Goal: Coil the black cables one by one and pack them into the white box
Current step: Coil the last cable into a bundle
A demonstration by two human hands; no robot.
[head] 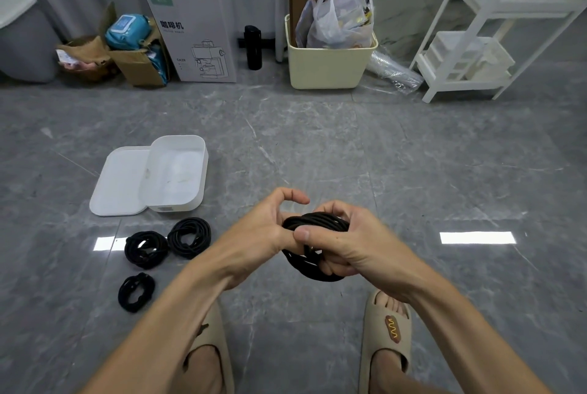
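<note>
Four cables in sight: one coil in the hands, three more bundled on the floor (317,145) at the person's left front.
Held cable: the black coil (314,225) sits between both hands, above the floor and just ahead of the sandalled feet; its ring lies roughly flat, tipped a little toward the camera.
Right hand: the right hand (343,244) grips the coil, thumb over the top strands and fingers curled under the lower loop.
Left hand: the left hand (270,228) touches the coil's left edge, palm turned to it; thumb and forefinger curve into an open hook above the strands. Whether its lower fingers pinch the cable is hidden, so its hold cannot be told.
Floor coils: a larger coil (189,237) lies just beside a second coil (146,249), the two nearly touching; a smaller coil (136,292) lies nearer the person, apart from them.
White box: the white box (203,168) stands open, nothing visible inside, leaning partly on its lid (117,184), just beyond the floor coils.
Deciding relation: the box lies forward and to the left of the held coil, so the left hand is the nearer one; its long axis runs away from the person.
Stage, as a judgement: the coil looks about wound; tucking the end, then carrying it left into the box, seems next.
</note>
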